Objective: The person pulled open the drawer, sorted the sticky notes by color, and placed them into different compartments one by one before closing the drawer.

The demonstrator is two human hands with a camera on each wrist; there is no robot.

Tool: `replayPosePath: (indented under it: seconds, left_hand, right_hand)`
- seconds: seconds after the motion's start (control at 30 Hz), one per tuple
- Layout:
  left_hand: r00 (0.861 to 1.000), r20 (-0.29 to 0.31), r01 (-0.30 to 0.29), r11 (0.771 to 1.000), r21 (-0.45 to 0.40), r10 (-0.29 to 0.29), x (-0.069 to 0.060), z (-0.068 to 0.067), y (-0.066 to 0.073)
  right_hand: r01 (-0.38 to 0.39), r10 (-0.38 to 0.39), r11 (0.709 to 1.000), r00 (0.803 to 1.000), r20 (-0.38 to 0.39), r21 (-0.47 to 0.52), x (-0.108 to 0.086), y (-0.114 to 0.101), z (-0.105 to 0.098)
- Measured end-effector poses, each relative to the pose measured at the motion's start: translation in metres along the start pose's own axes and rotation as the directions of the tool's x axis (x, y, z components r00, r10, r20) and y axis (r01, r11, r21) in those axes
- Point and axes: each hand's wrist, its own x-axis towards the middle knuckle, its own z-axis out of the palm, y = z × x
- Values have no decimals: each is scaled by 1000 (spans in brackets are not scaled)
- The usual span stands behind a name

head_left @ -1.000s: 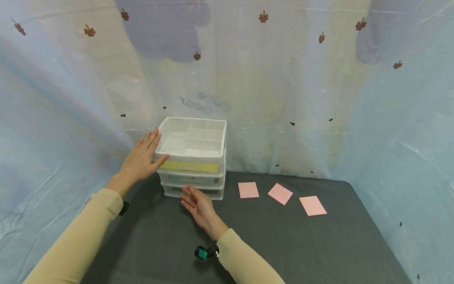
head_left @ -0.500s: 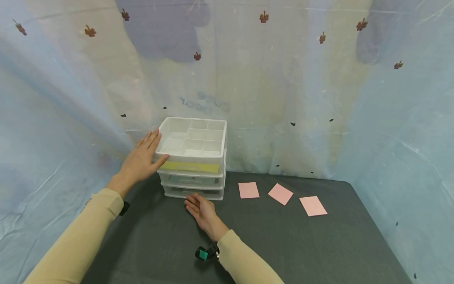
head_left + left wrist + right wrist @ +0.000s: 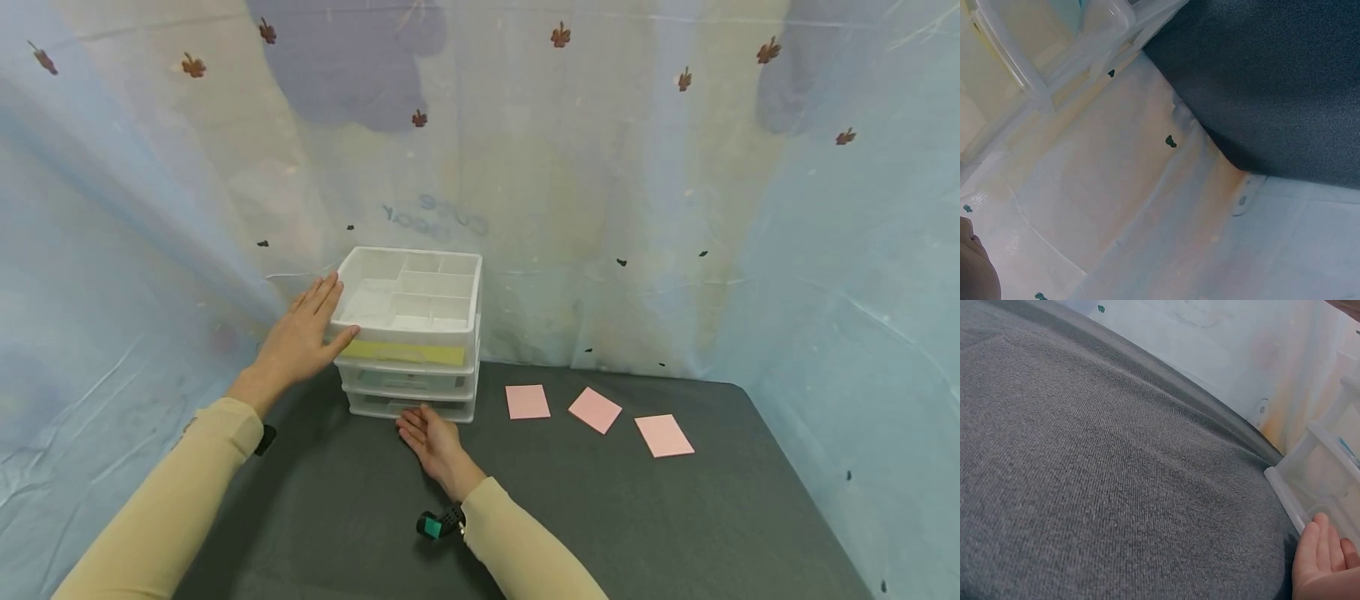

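Note:
A white plastic drawer unit [image 3: 474,333] with a divided tray top stands at the back of the table. My left hand [image 3: 298,340] rests against its upper left side, fingers straight, thumb at the front corner. Before the bottom drawer [image 3: 369,406] lies my right hand [image 3: 438,446], palm turned up. Its extended fingertips [image 3: 1321,519] reach the handle area at that drawer's lower front; whether they press on it I cannot tell. Something yellow [image 3: 405,353] shows through the top drawer front. All drawers look closed.
Three pink paper squares, the left one [image 3: 527,402], the middle one [image 3: 595,410] and the right one [image 3: 663,435], lie right of the unit. A dark cloth [image 3: 675,525] covers the table. Patterned curtains [image 3: 540,192] hang behind and at both sides.
My right hand has dropped slightly and shifted a little right, its fingertips now at the bottom drawer's front edge. The left hand and the drawer unit have stayed put.

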Motion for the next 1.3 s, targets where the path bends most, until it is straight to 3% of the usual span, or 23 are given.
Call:
replayPosePath:
  seconds: [0.6, 0.9, 1.3]
  left_hand:
    - [1000, -7, -1, 1000, 3, 1, 1, 1, 0]
    - [1000, 16, 4, 1000, -3, -4, 0, -2, 2]
    - [1000, 0, -5, 1000, 3, 5, 0, -1, 1]
  right_hand:
    - [-41, 41, 998, 999, 6, 36, -10, 2, -1]
    - [-55, 55, 998, 998, 21, 39, -27, 9, -2]
    - [-60, 58, 997, 998, 33, 49, -48, 21, -3]
